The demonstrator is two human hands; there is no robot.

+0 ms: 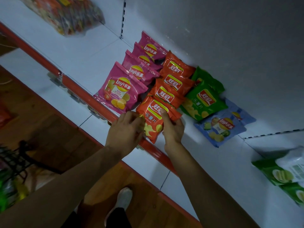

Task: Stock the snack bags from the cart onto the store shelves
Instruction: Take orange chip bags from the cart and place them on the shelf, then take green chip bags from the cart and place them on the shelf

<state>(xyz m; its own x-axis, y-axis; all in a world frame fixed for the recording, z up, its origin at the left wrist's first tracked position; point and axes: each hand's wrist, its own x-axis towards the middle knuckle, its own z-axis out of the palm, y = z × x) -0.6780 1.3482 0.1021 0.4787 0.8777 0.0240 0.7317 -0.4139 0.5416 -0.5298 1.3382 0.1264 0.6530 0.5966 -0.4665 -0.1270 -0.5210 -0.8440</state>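
An orange chip bag [153,118] stands at the front of a row of orange bags [174,79] on the white shelf [82,63]. My left hand [126,129] grips its left edge. My right hand [172,127] grips its right side, thumb on the front. Pink bags [121,89] stand in a row to the left. Green bags [204,99] and a blue bag [220,127] lie to the right. The black wire cart [14,162] sits at the lower left, holding more bags.
The shelf has a red front edge [79,86]. A mixed multicolour pack [65,14] lies on the shelf at the upper left. Green and white packs [286,171] sit at the far right. A lower white shelf [148,163] and wooden floor lie below.
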